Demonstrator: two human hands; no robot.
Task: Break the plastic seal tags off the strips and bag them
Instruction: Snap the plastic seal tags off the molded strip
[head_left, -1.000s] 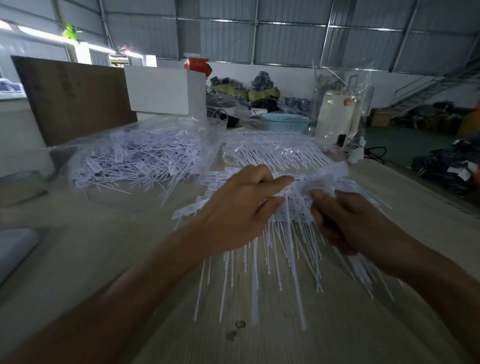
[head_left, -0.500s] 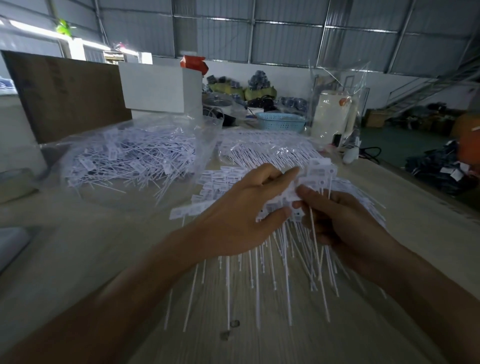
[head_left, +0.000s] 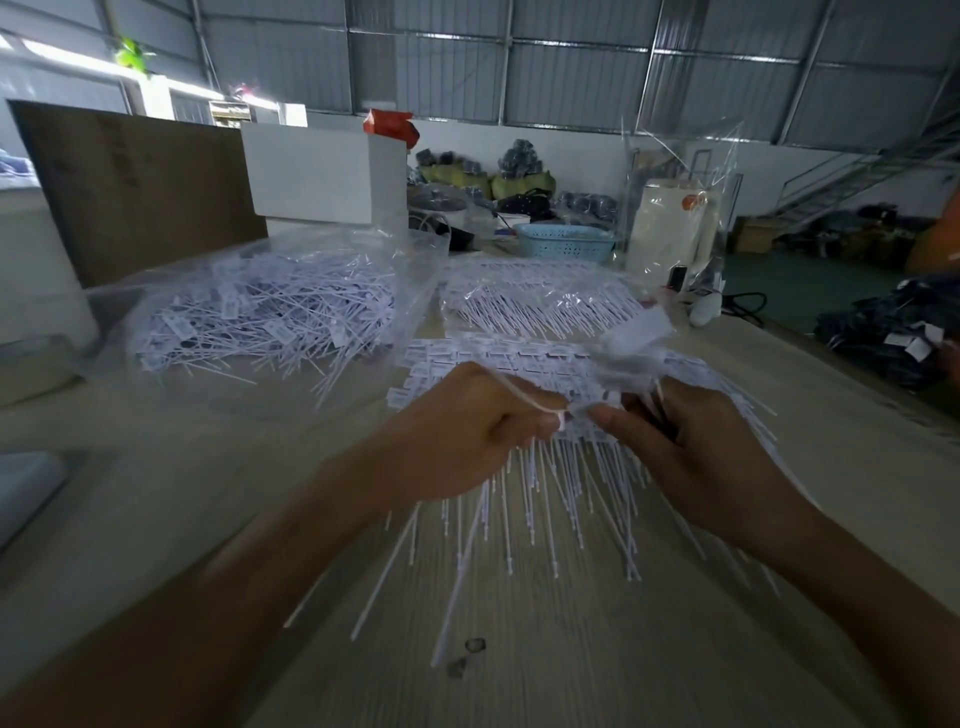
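Note:
A fan of white plastic seal tag strips (head_left: 524, 358) lies on the wooden table (head_left: 519, 670), long tails pointing toward me. My left hand (head_left: 467, 431) is curled and pinches a thin white strip end between thumb and fingers. Right beside it, my right hand (head_left: 685, 447) grips a bunch of tags, fingertips almost meeting the left ones. A blurred tag (head_left: 636, 330) sticks up above the right hand. At the back left, an open clear bag (head_left: 270, 312) holds a heap of loose tags.
A second clear bag of tag strips (head_left: 540, 296) lies behind the fan. Further back stand a white box (head_left: 317, 171), a brown board (head_left: 135, 182), a blue basket (head_left: 566, 241) and a tall clear bag (head_left: 675, 208). The table's right edge runs diagonally at right.
Both hands came closer together. My left hand's fingers curled from lying over the tags to pinching a strip end; the right hand's bunch shifted and a tag swung upward.

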